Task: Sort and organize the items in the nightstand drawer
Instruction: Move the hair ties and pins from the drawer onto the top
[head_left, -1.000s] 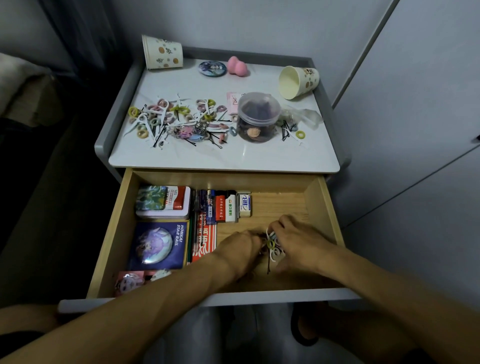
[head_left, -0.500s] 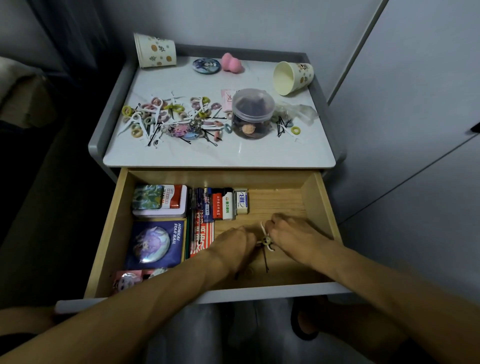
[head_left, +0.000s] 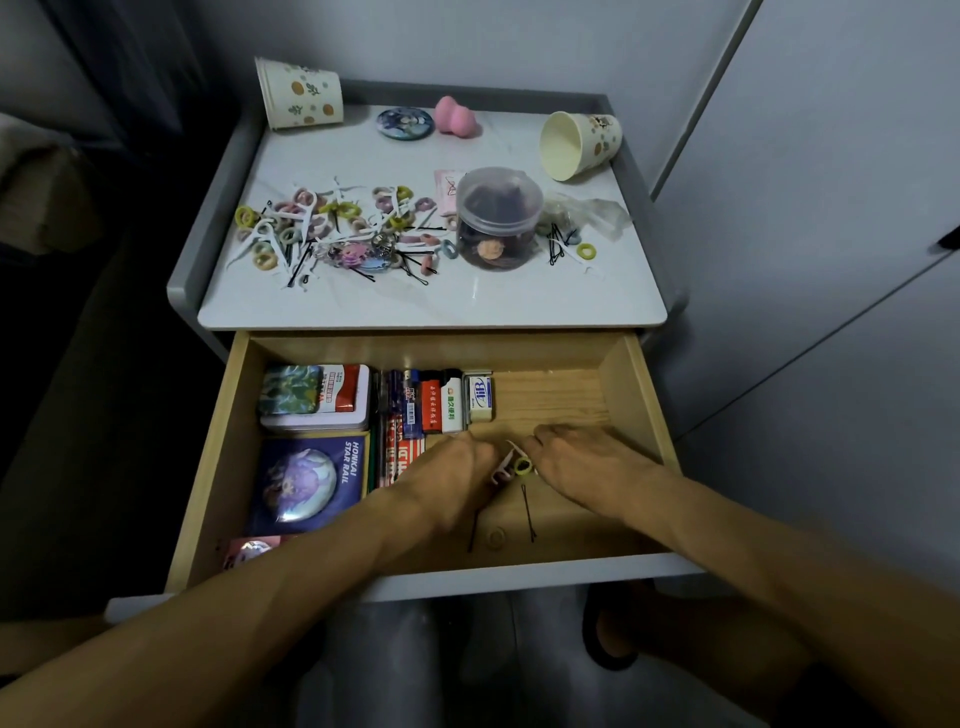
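Drawer (head_left: 640, 410) is pulled all the way out toward the person, wooden walls on all sides and a grey front lip nearest the camera. The left half of the drawer is packed tight: a tin (head_left: 317, 399) at the back left, a blue badge card (head_left: 306, 486) just in front of it, then a row of pens and lighters (head_left: 423, 402) with a white eraser (head_left: 479, 397) touching its right end. The right half of the drawer is mostly bare wood, so that's where the room is.

Both hands are down in that right half, close together, nearly touching. The left hand (head_left: 457, 480) and right hand (head_left: 584, 460) meet over a white floss pick and a yellow-green hair tie (head_left: 522, 465). Right fingertips are on the tie, but honestly can't tell if either hand is pinching or just touching. Two black bobby pins (head_left: 529, 512) lie loose on the drawer floor just in front of the hands.

Behind the drawer, the white table (head_left: 431, 304) top has raised grey edges on three sides. On it: a heap of hair ties and pins (head_left: 332, 231), a lidded clear jar (head_left: 498, 218), and two paper cups (head_left: 301, 96) tipped on their sides. Right of the drawer is a grey cabinet front (head_left: 805, 260), pretty near the drawer's side.
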